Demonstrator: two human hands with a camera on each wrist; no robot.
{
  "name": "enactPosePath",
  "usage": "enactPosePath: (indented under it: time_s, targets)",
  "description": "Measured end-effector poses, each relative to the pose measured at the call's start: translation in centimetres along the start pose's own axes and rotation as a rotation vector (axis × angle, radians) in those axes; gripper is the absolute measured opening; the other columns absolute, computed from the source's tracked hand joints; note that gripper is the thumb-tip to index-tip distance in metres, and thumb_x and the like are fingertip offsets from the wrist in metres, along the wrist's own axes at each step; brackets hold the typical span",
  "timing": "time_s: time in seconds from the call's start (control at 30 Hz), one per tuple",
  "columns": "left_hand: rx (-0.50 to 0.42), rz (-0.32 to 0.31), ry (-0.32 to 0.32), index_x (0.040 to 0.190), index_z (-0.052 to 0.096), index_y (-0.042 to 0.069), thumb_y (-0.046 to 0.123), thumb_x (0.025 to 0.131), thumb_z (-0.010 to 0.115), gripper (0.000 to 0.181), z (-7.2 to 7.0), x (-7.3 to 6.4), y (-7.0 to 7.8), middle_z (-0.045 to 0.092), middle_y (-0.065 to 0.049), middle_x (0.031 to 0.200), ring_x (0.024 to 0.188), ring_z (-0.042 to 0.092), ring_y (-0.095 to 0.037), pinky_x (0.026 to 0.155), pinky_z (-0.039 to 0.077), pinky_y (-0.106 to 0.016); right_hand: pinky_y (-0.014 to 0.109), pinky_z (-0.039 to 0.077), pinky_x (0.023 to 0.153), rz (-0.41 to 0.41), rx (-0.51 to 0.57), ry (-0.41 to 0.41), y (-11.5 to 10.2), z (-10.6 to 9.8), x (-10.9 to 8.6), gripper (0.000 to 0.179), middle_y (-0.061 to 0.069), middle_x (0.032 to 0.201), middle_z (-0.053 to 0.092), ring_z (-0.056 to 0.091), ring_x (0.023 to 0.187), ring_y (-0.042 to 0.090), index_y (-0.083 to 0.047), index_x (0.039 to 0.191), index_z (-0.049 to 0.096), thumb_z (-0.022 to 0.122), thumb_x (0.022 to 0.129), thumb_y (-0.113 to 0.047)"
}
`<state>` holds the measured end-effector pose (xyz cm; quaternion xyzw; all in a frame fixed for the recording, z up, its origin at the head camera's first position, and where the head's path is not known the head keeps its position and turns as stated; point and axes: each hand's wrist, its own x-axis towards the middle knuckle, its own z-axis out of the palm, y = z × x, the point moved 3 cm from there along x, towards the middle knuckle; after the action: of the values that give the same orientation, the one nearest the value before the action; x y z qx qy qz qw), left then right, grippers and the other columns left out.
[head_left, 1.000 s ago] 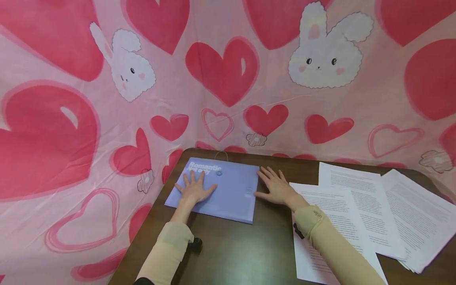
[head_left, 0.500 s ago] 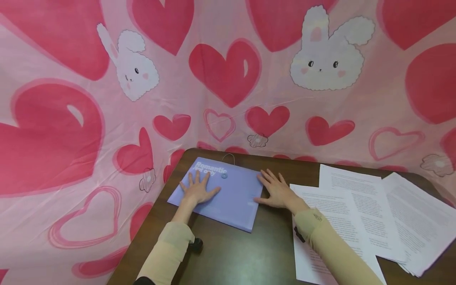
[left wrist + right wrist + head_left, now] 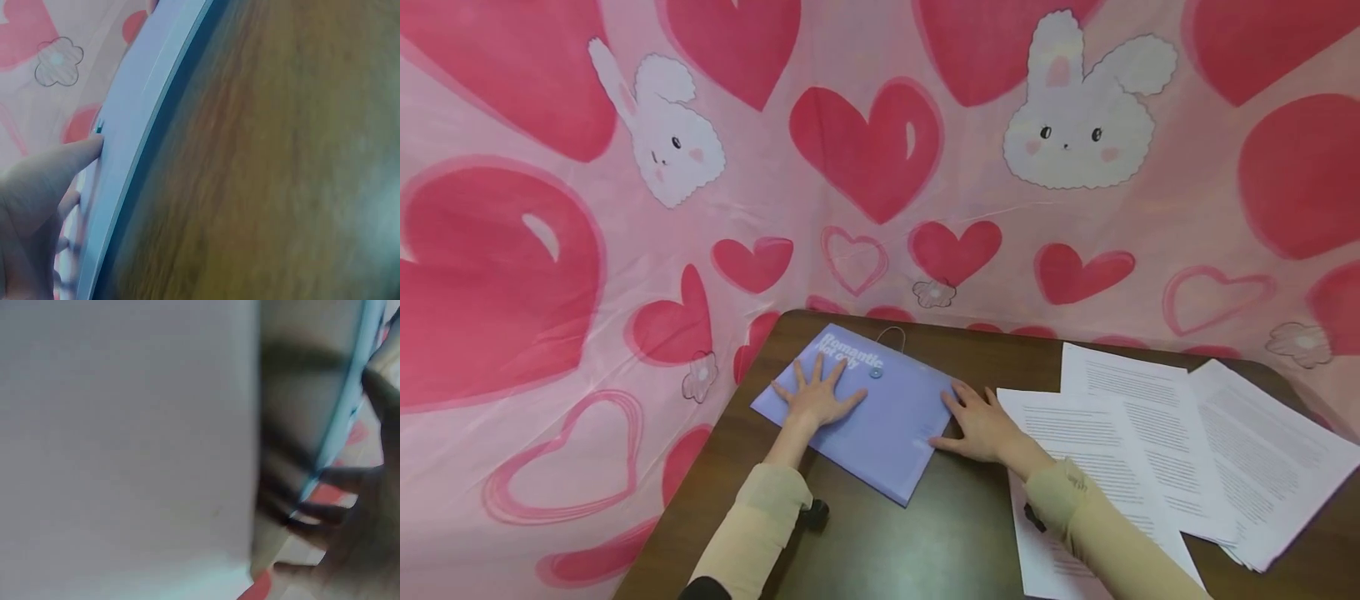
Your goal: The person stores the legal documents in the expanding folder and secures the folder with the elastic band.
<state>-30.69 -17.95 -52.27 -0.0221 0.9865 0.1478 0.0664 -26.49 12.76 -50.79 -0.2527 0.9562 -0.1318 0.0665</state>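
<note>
A purple document folder with white lettering, a small round button and a thin string loop at its far edge lies at an angle on the table. My left hand rests flat on its left part, fingers spread. At the folder's right edge, my right hand touches the side with fingertips and thumb. The left wrist view shows the thumb on the folder's face beside its near edge. In the right wrist view the right hand's fingers meet the folder's edge.
Several printed sheets lie overlapping on the right of the dark wooden table, partly under my right forearm. Another stack of pages sits farther right. A pink curtain with hearts and rabbits hangs behind and to the left.
The folder has turned clockwise, its near right corner swinging toward me and to the left. My right hand has moved slightly nearer along with the folder's right edge; my left hand stays on top.
</note>
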Motion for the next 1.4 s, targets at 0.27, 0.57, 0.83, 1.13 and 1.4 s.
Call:
enactPosePath:
  time_s: [0.27, 0.57, 0.83, 1.13, 1.4]
  targets:
    - [-0.014, 0.001, 0.041, 0.175, 0.029, 0.034, 0.077, 0.097, 0.056, 0.093, 0.4, -0.2, 0.9, 0.010, -0.018, 0.185, 0.168, -0.004, -0.059, 0.119, -0.002, -0.095, 0.079, 0.026, 0.128, 0.158, 0.020, 0.010, -2.6, 1.6, -1.7, 0.098, 0.042, 0.166, 0.038, 0.037, 0.158, 0.058, 0.013, 0.159, 0.046, 0.076, 0.097, -0.057]
    - [-0.021, 0.027, 0.065, 0.175, 0.031, 0.033, 0.080, 0.094, 0.058, 0.097, 1.0, -0.6, 1.9, 0.013, -0.020, 0.185, 0.169, -0.002, -0.059, 0.124, -0.003, -0.090, 0.071, 0.044, 0.118, 0.255, -0.185, 0.086, -7.2, 1.0, -5.2, 0.094, 0.046, 0.145, 0.057, 0.056, 0.137, 0.060, 0.017, 0.143, 0.059, 0.078, 0.095, -0.061]
    - [-0.011, 0.093, 0.044, 0.173, 0.035, 0.035, 0.078, 0.097, 0.058, 0.090, 1.3, -1.0, 2.5, 0.018, -0.016, 0.185, 0.169, 0.001, -0.057, 0.127, 0.001, -0.088, 0.064, 0.048, 0.116, 0.248, -0.339, 0.038, -9.4, 1.9, -7.8, 0.097, 0.039, 0.141, 0.064, 0.064, 0.129, 0.053, 0.008, 0.144, 0.065, 0.083, 0.086, -0.067]
    - [0.002, 0.218, 0.038, 0.171, 0.040, 0.035, 0.074, 0.099, 0.059, 0.084, 1.4, -1.7, 3.9, 0.024, -0.015, 0.183, 0.168, 0.007, -0.059, 0.128, 0.004, -0.087, 0.058, 0.054, 0.107, 0.210, -0.359, 0.052, -10.4, 2.8, -10.5, 0.097, 0.038, 0.135, 0.067, 0.069, 0.122, 0.049, 0.003, 0.139, 0.071, 0.089, 0.076, -0.069]
    - [0.065, 0.309, 0.004, 0.171, 0.038, 0.040, 0.079, 0.099, 0.055, 0.084, 2.0, -2.4, 4.9, 0.024, -0.011, 0.184, 0.169, 0.010, -0.057, 0.129, 0.006, -0.085, 0.057, 0.055, 0.104, 0.137, -0.355, 0.043, -10.5, 4.1, -13.2, 0.094, 0.035, 0.131, 0.070, 0.070, 0.117, 0.048, 0.000, 0.136, 0.073, 0.089, 0.075, -0.070]
